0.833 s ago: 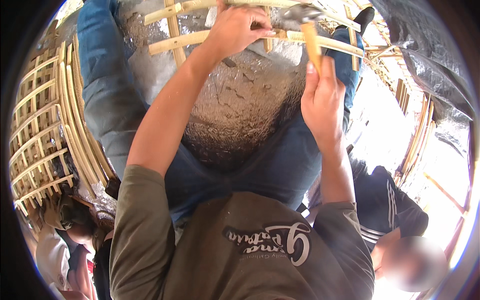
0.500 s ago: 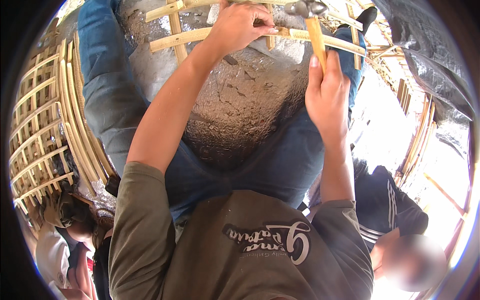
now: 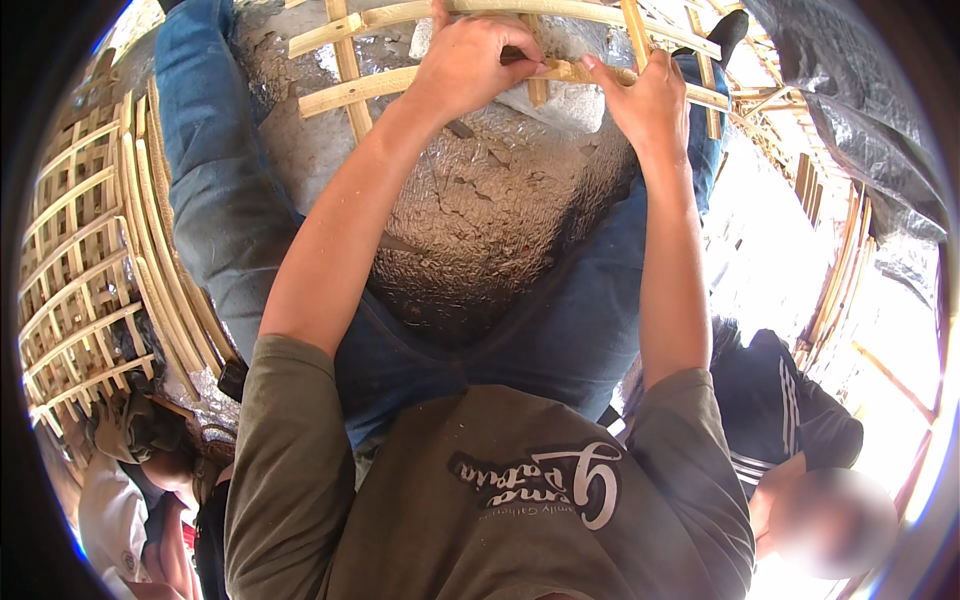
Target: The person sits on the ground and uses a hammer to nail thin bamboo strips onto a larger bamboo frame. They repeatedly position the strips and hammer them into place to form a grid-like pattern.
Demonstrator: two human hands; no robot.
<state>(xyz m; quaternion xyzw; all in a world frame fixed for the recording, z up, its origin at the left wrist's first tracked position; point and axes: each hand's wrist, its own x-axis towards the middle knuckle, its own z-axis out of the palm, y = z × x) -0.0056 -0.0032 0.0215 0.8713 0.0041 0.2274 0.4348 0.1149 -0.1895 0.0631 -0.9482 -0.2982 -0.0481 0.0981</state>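
Between my legs lies a lattice of pale bamboo or wooden strips, with a near crosswise strip [image 3: 365,88] and a far crosswise strip [image 3: 390,15]. My left hand [image 3: 475,62] rests over the near strip, its thumb and forefinger pinched together at a joint; whatever they pinch is too small to make out. My right hand [image 3: 648,105] is closed round the wooden handle of a hammer [image 3: 635,32], whose head is out of the frame. The right thumb reaches to the near strip beside that joint. A grey stone block [image 3: 565,112] sits under the joint.
Finished slatted lattices [image 3: 75,260] and long loose strips [image 3: 165,250] lie at the left. A person in a dark striped top [image 3: 760,400] is at the lower right, another person [image 3: 115,510] at the lower left. Dark plastic sheeting [image 3: 850,110] hangs at the upper right.
My right hand has moved up and slightly left toward the joint, taking the hammer head out of the frame. My left hand keeps its pinch in nearly the same place.
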